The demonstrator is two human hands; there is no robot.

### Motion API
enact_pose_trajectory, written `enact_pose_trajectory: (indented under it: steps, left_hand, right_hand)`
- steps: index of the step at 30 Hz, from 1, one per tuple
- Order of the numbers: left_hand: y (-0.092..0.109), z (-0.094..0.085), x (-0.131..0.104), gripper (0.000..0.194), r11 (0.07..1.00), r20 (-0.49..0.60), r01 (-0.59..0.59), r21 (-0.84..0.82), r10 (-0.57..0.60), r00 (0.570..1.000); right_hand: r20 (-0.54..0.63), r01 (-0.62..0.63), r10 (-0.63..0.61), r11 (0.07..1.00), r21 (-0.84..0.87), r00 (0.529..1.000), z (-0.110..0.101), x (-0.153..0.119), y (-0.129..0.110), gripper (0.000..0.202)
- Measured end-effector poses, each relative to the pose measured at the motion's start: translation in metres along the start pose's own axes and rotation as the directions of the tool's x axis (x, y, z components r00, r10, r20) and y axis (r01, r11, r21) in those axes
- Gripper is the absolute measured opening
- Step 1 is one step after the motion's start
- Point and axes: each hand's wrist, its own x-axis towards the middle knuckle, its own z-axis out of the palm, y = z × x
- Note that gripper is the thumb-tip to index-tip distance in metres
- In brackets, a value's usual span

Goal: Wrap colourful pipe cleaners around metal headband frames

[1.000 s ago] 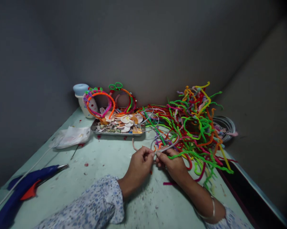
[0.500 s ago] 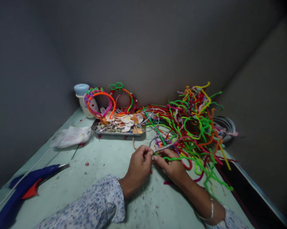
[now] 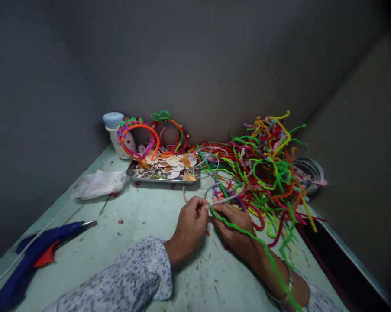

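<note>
In front of me my left hand [image 3: 192, 221] pinches one end of a thin grey headband [image 3: 232, 197], whose loop arches away behind my fingers. A fuzzy green pipe cleaner [image 3: 268, 251] starts at that same pinch. From there it drapes over the back of my right hand [image 3: 236, 227] and down along the forearm. The right fingers are curled in close to the left fingertips, at the headband's end. What lies between them is hidden from me.
Tangled coloured pipe cleaners [image 3: 273, 169] are heaped at the right, by a coil of wire [image 3: 312, 169]. A metal tray [image 3: 169, 181] of shells and finished headbands [image 3: 156, 138] stands behind, near a blue-lidded jar [image 3: 120, 138]. A glue gun [image 3: 49, 240] and plastic bag [image 3: 102, 184] lie left.
The green pipe cleaner's free length has swung from the right-hand pile towards me, now crossing my right hand and forearm. My right thumb has tucked out of sight; my left hand keeps its pinch.
</note>
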Motion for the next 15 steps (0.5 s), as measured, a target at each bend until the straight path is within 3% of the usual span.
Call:
enact_pose_trajectory:
  steps: [4, 8, 15]
  left_hand:
    - [-0.001, -0.001, 0.001, 0.016, 1.000, 0.004, 0.008, 0.008, -0.008, 1.000]
    - [-0.003, -0.001, 0.001, 0.016, 1.000, 0.013, 0.014, -0.009, -0.014, 1.000]
    - [-0.001, -0.002, 0.001, 0.018, 0.999, 0.036, 0.020, -0.033, -0.019, 0.999]
  right_hand:
    - [-0.011, 0.089, -0.090, 0.991, -0.097, 0.996, -0.002, -0.001, 0.004, 0.017]
    - [0.019, 0.168, -0.167, 0.982, -0.081, 0.986, -0.007, -0.001, 0.006, 0.021]
    - [0.006, 0.179, -0.179, 0.978, -0.112, 0.984, -0.015, 0.005, 0.001, 0.030]
